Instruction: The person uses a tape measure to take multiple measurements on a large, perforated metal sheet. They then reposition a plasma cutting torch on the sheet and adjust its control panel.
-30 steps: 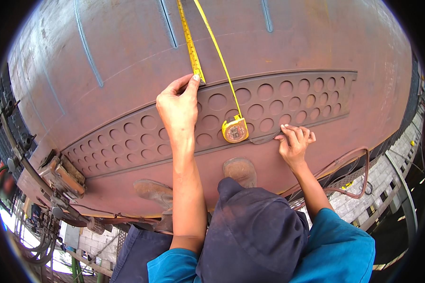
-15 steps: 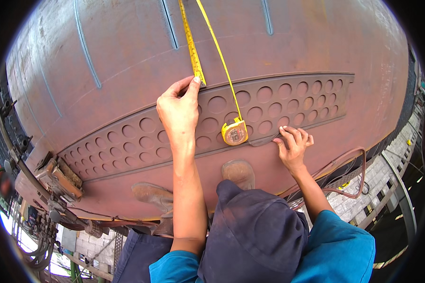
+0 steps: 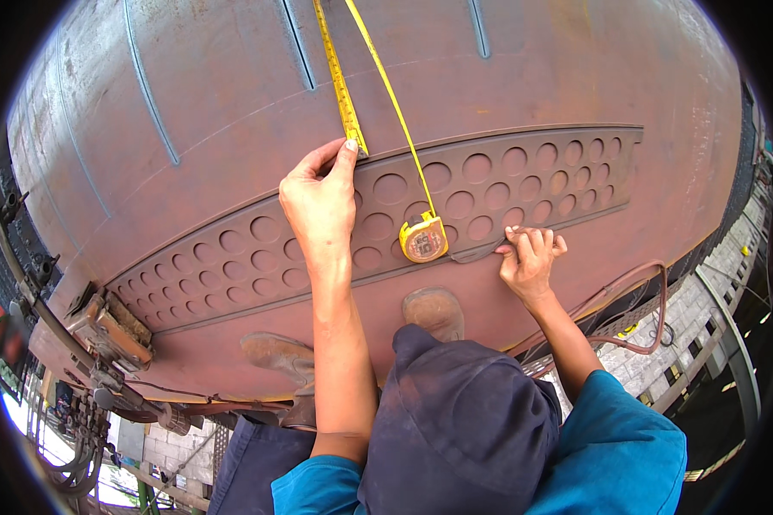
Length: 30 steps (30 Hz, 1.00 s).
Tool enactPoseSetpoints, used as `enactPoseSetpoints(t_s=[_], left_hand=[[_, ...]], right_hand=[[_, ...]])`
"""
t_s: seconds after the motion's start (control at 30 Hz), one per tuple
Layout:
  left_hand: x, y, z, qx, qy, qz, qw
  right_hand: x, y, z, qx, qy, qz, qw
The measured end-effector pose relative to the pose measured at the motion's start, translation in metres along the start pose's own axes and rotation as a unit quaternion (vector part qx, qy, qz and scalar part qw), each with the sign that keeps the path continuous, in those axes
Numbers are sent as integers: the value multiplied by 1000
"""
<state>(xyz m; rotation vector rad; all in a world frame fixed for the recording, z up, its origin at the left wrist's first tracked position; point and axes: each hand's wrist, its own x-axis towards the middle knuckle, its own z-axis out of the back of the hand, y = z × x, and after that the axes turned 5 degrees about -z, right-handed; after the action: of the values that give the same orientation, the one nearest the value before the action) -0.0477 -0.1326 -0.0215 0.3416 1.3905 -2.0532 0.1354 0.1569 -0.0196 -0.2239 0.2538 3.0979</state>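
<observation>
My left hand [image 3: 320,190] pinches the end of a yellow tape measure blade [image 3: 338,81] between thumb and fingers, at the upper edge of a long steel plate [image 3: 258,268] with rows of round holes. A second run of the blade slants down to the tape measure case [image 3: 423,238], yellow with a worn round label, resting on the plate. From the case a dark strap [image 3: 475,254] curves along the plate's lower edge to my right hand [image 3: 531,260]. That hand's fingers are curled there, with the strap's end apparently at the thumb.
The plate lies on a big curved reddish-brown steel surface [image 3: 558,86] with several blue-edged slots. A rusty metal block [image 3: 116,326] sits at left. Brown hoses [image 3: 661,300] loop at right. Worn boots [image 3: 434,313] stand below the plate, and a dark cap [image 3: 455,421] fills the lower middle.
The view has shifted slightly, so the plate, tape and hands appear a little farther left. My left hand keeps its pinch on the blade; my right hand stays at the plate's lower edge.
</observation>
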Motion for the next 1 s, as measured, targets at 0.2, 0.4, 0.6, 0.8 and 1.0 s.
enactPoseSetpoints(t_s=[0.2, 0.4, 0.6, 0.8, 1.0], left_hand=[[1, 2, 1, -12, 11, 12, 1000], [0, 0, 2, -5, 10, 14, 1000], [-1, -2, 1, -1, 8, 8, 1000], [1, 2, 1, -7, 9, 4, 1000], [0, 2, 1, -4, 9, 4, 1000]], right_hand=[[0, 2, 2, 3, 8, -5, 1000], [-1, 5, 8, 20, -16, -10, 1000], [3, 1, 6, 6, -1, 0, 1000], [7, 1, 5, -3, 12, 6, 1000], [6, -2, 2, 4, 23, 12, 1000]])
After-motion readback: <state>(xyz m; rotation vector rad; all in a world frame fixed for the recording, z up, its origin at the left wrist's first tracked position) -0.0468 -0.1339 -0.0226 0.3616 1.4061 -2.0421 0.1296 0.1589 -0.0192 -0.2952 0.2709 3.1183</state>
